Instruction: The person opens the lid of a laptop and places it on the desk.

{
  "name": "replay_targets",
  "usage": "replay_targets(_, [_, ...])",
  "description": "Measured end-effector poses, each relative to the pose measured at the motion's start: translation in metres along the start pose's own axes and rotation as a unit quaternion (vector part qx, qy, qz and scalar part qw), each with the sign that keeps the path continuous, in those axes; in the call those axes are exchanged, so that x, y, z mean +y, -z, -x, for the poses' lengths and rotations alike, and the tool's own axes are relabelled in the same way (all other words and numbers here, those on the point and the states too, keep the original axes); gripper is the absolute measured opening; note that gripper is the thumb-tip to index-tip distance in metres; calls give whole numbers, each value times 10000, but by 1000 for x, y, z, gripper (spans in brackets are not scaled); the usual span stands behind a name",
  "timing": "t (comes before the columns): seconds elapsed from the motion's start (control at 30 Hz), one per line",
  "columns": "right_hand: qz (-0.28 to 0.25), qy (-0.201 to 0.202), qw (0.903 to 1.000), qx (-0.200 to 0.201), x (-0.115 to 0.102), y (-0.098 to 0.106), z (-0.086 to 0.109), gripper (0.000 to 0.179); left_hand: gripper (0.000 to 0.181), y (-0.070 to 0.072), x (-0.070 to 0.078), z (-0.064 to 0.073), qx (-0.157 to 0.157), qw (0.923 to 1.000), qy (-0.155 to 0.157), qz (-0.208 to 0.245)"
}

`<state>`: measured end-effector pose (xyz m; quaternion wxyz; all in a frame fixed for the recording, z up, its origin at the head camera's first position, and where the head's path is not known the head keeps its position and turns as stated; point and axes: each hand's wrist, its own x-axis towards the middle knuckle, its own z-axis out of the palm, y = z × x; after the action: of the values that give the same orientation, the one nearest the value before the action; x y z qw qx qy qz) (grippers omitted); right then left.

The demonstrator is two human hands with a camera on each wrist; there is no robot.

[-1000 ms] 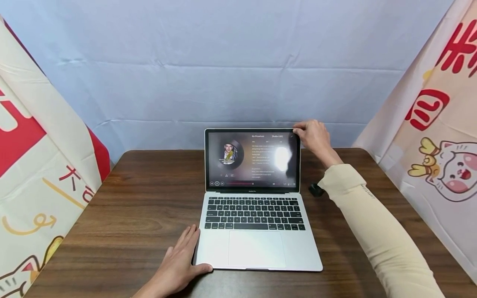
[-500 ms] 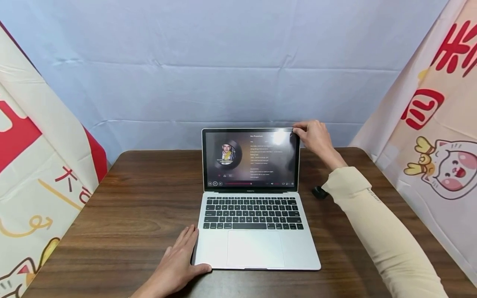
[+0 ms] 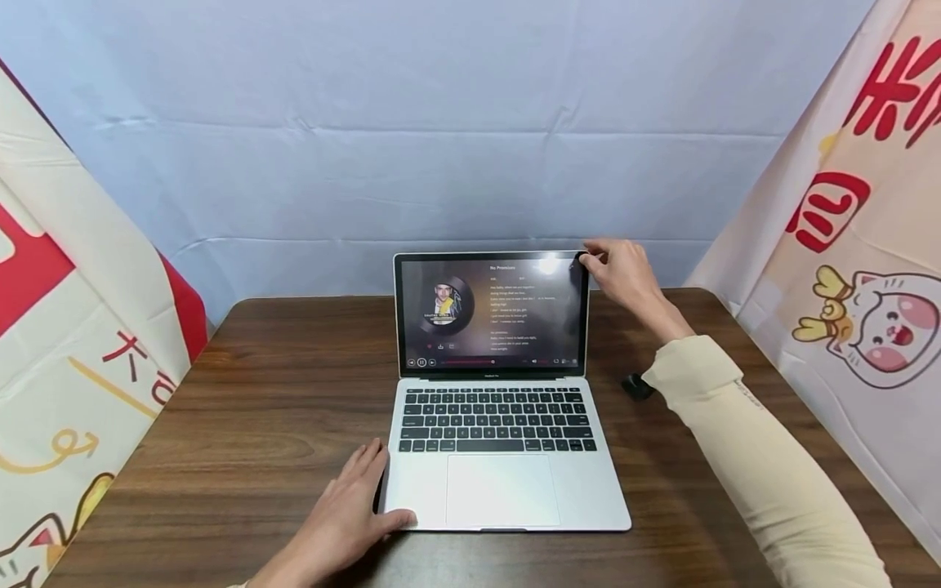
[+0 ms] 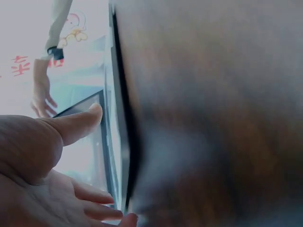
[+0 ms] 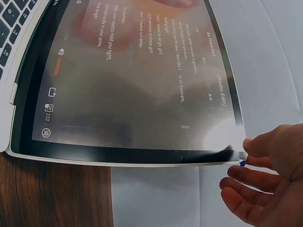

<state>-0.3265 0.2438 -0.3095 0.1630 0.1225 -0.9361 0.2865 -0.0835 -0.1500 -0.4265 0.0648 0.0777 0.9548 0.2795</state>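
Observation:
A silver laptop (image 3: pixel 500 490) lies unfolded on the brown table, its lit screen (image 3: pixel 478 318) showing a music player with a record cover and lyrics. My left hand (image 3: pixel 349 506) rests along the left side of the base with fairly straight fingers; its thumb touches the front left corner. In the left wrist view the left hand (image 4: pixel 47 161) appears beside the laptop's edge. My right hand (image 3: pixel 625 273) pinches the screen's top right corner. Up close, the right hand (image 5: pixel 265 179) has thumb and forefinger at that corner, where a small blue spot (image 5: pixel 243 163) shows.
Right of the laptop, a small black object (image 3: pixel 636 386) sits partly behind the sleeve (image 3: pixel 757 457); the left wrist view shows a black device on the right wrist. A pale blue cloth (image 3: pixel 441 122) hangs behind the wooden table (image 3: pixel 279 392), with printed cloths on both sides.
The glare on the screen has moved from the middle right up to the top edge, as the screen's tilt shifts slightly. Both hands keep their places on the laptop.

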Motion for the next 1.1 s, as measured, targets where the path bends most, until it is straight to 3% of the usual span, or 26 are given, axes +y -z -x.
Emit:
replay_targets(0.27, [117,32,9992,-379,-2,8,11,50,86,19,-2,-10,319,9991,-285,43])
replay_targets(0.6, [515,68,9925,-1108,-4,16,26,73,81,47,-5,-27,946,9920,-720,-417])
replay_targets(0.8, [727,134,9894,-1248,-5,22,36,80,81,65,-9,-38,1173,9855,-1044,-637])
replay_targets(1.1, [1152,66,9833,-1407,1,28,57,90,84,85,-16,-51,1369,9789,-1265,-831])
